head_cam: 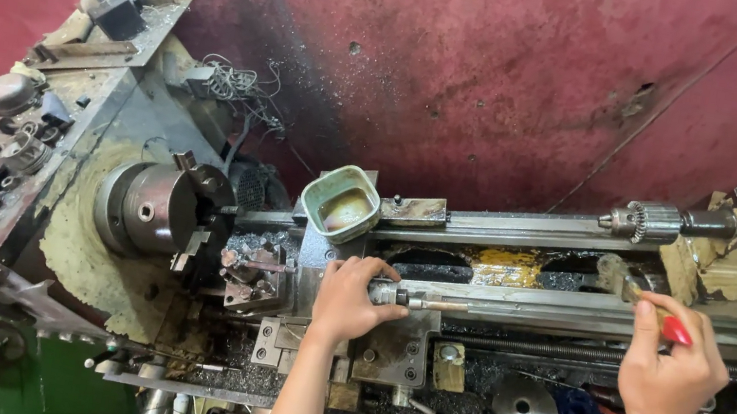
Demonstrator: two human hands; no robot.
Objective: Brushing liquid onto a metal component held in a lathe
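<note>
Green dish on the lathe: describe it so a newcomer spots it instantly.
Start at the round steel chuck on the lathe's left end and follow the bed rails to the right. Just past it, behind the left hand, sits the dish: a small, rounded-square green container holding murky brownish liquid. It is the only green, open vessel among grey, oily metal parts.

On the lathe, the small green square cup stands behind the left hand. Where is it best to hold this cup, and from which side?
Probably by the rim of the green cup, pinching its near wall from above on the operator's side. It stands upright and open with liquid inside, so a level lift seems safest. The left hand is closest; the chuck crowds its left.
</note>
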